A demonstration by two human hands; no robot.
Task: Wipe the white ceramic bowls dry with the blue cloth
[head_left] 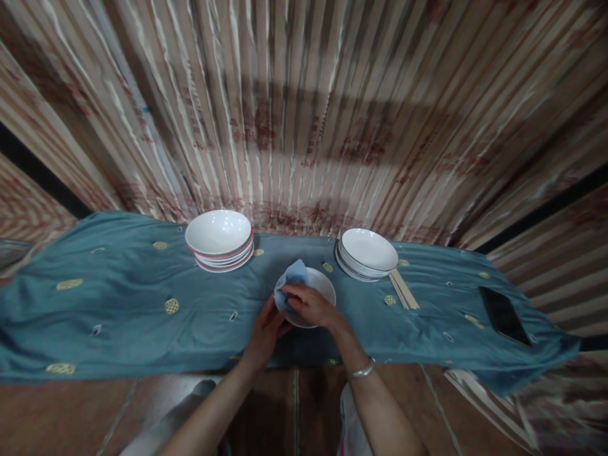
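Observation:
A white plate (323,286) is held low over the front middle of the table, tilted a little. My left hand (265,330) grips its near left rim, the fingertips hidden beneath it. With my right hand (308,305) I press a light blue cloth (295,273) against the plate's inner left side; the fingers are bent on the cloth. Behind and to the left stands a stack of white bowls with red rims (219,233). A stack of white plates with dark rims (369,250) stands behind and to the right.
Wooden chopsticks (403,290) lie beside the right stack. A black phone (504,315) rests near the right end. A teal patterned tablecloth (128,304) covers the narrow table, and a pleated curtain (304,114) hangs behind it.

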